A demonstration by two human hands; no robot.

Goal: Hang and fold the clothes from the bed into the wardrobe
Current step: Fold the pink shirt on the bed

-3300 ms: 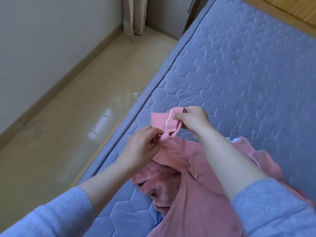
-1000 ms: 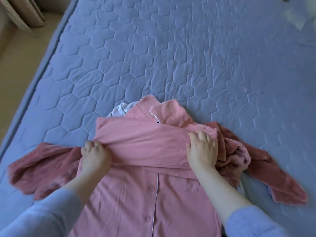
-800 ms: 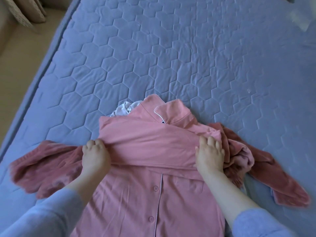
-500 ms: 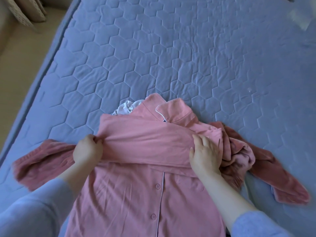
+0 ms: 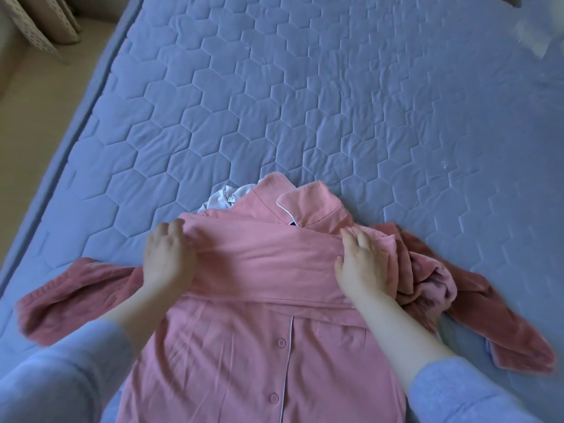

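A pink button-up shirt (image 5: 274, 355) lies face up on the blue quilted bed (image 5: 305, 102), collar pointing away from me. Its sleeves are folded across the chest in a band (image 5: 262, 264). My left hand (image 5: 169, 257) holds the left end of that band, with the thumb hidden under the cloth. My right hand (image 5: 363, 264) lies flat on the band's right end, fingers spread and pressing. A darker pink fleece garment (image 5: 494, 325) lies under the shirt and sticks out on both sides.
A white garment (image 5: 225, 198) peeks out beside the collar. The bed's left edge (image 5: 76, 123) runs beside a beige floor (image 5: 27, 117), with a curtain (image 5: 39, 22) in the top left corner. A pale blurred item (image 5: 534, 35) lies at the far right.
The shirt went from being held up by the collar to lying flat with its sleeves folded over. In the last second my left hand slid slightly up the band's edge; my right hand spread its fingers.
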